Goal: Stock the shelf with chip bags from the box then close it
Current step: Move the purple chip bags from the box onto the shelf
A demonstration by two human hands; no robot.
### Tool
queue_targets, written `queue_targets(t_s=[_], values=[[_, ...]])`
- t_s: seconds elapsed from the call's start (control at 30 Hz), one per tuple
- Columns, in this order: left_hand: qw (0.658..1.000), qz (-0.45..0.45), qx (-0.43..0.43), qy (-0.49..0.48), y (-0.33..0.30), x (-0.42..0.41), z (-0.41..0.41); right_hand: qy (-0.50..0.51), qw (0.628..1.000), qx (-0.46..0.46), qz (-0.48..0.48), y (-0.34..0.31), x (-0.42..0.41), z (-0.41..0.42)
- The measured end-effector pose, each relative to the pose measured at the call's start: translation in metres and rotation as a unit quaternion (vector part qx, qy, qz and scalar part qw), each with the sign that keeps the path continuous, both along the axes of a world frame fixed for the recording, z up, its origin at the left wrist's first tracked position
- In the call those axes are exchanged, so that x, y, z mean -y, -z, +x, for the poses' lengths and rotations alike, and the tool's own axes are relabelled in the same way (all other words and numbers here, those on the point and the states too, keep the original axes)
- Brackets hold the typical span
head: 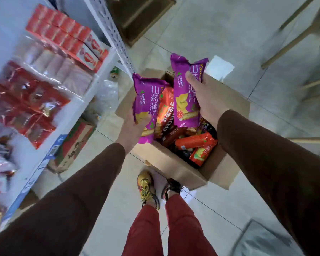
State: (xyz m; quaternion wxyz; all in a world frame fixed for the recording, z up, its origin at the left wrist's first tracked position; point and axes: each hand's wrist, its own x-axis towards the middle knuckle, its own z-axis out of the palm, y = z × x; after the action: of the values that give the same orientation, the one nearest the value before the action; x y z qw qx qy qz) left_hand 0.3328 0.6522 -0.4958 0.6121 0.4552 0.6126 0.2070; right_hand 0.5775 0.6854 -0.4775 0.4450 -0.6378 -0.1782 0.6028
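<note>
Hands in dark brown sleeves each hold a bag above an open brown cardboard box (174, 169) that sits on the pale tiled floor (229, 43). The left hand (131, 126) grips a shiny purple chip bag with white and yellow print (146, 106) from below and behind, its thumb pressed across the lower front of the pack. The right hand (209, 97) is closed round a second purple chip bag of the same design (185, 93), fingers wrapped over its upper right edge (this one is held a little higher and farther from the camera than the other). Both bags stand roughly upright and do not touch each other. Beneath them the box holds a loose heap of orange-red snack packs (194, 142) with darker packs mixed in; its flaps are spread open. To the left stands a white metal shelf unit (92, 85), its board carrying red cartons (63, 32) and red foil packets (28, 100). A printed green and red carton (72, 145) lies under the shelf. The person's red trousers and yellow-patterned shoe (146, 187) show just in front of the box.
</note>
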Motion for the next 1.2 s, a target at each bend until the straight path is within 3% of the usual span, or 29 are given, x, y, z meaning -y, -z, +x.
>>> queue_targets(t_s=[0.3,0.57,0.87,1.2], values=[[0.976,0.126,-0.036,-0.177,-0.206,0.035,-0.142,-0.140,0.976,0.008,0.168,-0.228,-0.010,-0.161],[0.929,0.229,-0.044,-0.288,-0.334,0.155,-0.287,-0.293,0.909,0.033,0.296,-0.374,0.070,-0.324],[0.869,0.306,-0.043,-0.386,-0.420,0.266,-0.421,-0.390,0.837,0.002,0.384,-0.460,0.141,-0.493],[0.811,0.374,-0.083,-0.441,-0.461,0.239,-0.530,-0.429,0.782,-0.022,0.451,-0.514,0.099,-0.625]])
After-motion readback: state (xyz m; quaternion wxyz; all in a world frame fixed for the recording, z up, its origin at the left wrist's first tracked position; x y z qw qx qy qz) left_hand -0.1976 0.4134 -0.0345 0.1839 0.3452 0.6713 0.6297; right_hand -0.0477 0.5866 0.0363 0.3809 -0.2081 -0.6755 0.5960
